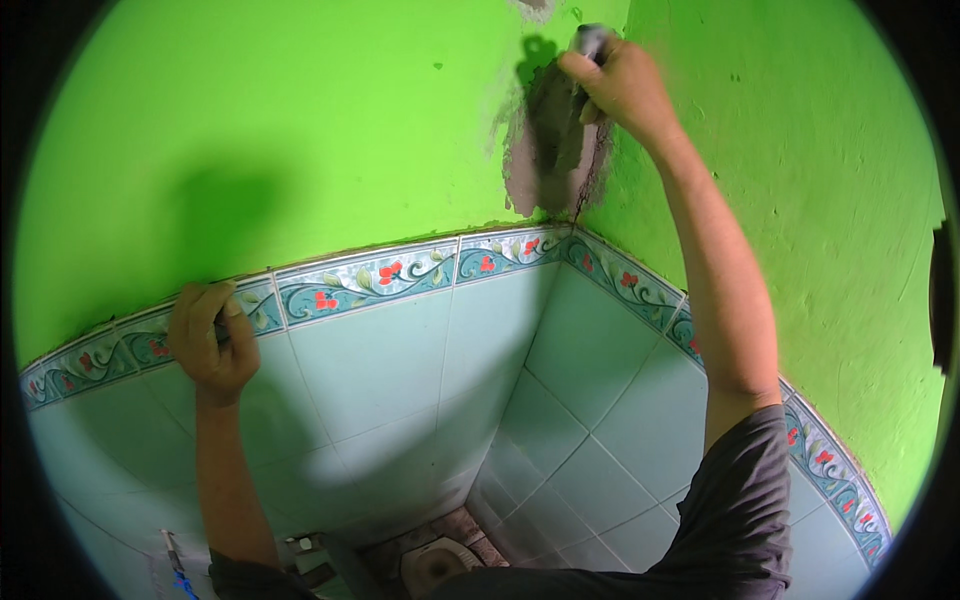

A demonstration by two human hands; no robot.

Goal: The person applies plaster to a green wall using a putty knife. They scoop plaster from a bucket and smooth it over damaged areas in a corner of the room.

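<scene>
My right hand (625, 85) is raised high into the wall corner, its fingers closed round a small grey-and-dark tool (590, 42). Blur and the grip hide the tool's kind. Beside it, a rough patch of bare grey plaster (528, 165) breaks the bright green paint (380, 130) of the left-hand wall, near the corner. Lower and to the left, my left hand (213, 340) is at the floral border tiles (365, 285), with its fingers curled in. Something dark shows between thumb and fingers, too little to name.
Pale teal tiles (370, 365) cover both walls below the border. A squat toilet (440, 562) lies at floor level beneath the corner. Lower left, a tap-like fitting with a blue part (180, 575) stands by the wall. Another green wall (800, 180) rises on the right.
</scene>
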